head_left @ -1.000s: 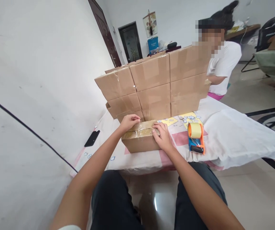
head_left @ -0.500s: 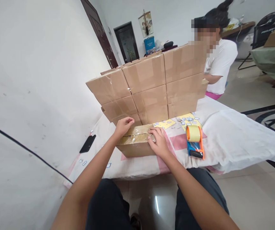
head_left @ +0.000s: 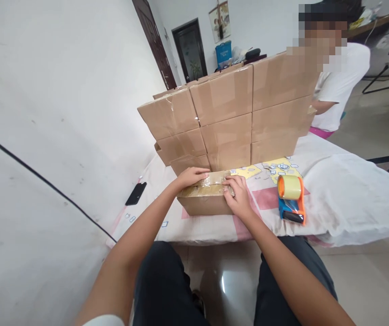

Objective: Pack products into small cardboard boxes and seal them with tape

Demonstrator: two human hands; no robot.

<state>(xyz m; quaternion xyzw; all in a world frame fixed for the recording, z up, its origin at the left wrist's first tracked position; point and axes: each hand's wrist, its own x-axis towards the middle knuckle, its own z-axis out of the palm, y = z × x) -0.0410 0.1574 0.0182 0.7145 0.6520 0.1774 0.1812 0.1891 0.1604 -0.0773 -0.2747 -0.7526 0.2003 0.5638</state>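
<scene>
A small cardboard box (head_left: 208, 206) lies in front of me on the cloth-covered table, clear tape shining along its top seam. My left hand (head_left: 192, 177) rests on the box's top at the left, its fingers stretched out toward the middle over the tape. At the other end, my right hand (head_left: 239, 195) grips the box's right corner with bent fingers and thumb. To the right stands an orange and blue tape dispenser (head_left: 291, 199) with a yellowish roll of tape, touched by neither hand.
Behind the small box rises a stack of several taped cardboard boxes (head_left: 226, 108). A black phone-like slab (head_left: 136, 194) lies at the left by the white wall (head_left: 45, 136). A person in a white shirt (head_left: 347, 77) sits behind the stack's right end. The patterned cloth (head_left: 343, 194) covers the table.
My left hand has come down from above the box's left end, its fingertips no longer pinched, and now lies on the top. My right hand stays at the right end. The view has shifted.
</scene>
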